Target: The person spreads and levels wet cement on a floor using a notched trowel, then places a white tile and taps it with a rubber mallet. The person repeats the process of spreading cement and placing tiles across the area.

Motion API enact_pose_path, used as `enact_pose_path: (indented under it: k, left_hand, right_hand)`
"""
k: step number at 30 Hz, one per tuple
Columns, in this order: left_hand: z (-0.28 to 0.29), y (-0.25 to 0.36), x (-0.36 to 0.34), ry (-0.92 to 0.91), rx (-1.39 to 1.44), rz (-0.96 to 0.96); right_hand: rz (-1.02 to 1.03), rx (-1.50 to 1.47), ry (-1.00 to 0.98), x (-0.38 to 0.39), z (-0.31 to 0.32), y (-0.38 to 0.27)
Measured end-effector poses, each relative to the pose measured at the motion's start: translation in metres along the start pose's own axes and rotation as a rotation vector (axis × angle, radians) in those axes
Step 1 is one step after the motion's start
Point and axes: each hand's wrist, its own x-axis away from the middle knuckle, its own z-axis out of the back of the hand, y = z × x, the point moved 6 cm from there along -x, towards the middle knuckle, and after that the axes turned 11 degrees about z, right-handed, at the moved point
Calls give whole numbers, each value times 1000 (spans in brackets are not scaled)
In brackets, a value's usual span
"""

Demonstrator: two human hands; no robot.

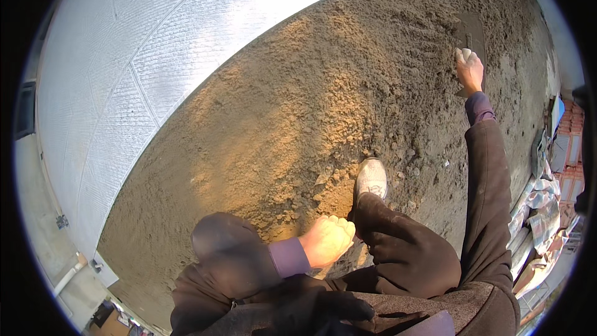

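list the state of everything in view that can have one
right hand: closed around the trowel's handle
left hand: curled into a fist
trowel: held, blade appears flat against the ground
sandy ground: rough, clumpy, partly sunlit
pale shoe: planted on the ground
silvery surface: ridged, seamed, glaring in spots
sheeting: crumpled
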Motion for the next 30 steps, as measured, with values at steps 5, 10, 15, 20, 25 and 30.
enact_pose_path:
  k: [5, 10, 15, 20, 25, 30]
  left_hand:
    - [-12, 8, 11, 113, 179, -35]
    - [-49, 13, 5, 66, 141, -44]
    - [-39, 18, 28, 206, 152, -71]
    - [-44, 18, 42, 109, 226, -73]
    - [-48, 43, 61, 79, 6, -46]
    - [-64, 43, 65, -201, -206, -44]
  right_hand:
    - [133, -73, 40, 65, -11, -35]
    - [709, -247, -76, 133, -9, -189]
    - [965, -321, -299, 189, -3, -298]
    - [1432, -249, -411, 236, 18, -375]
    - [1391, -245, -202, 188, 8, -464]
    - [1477, -80, -299, 197, -29, -549]
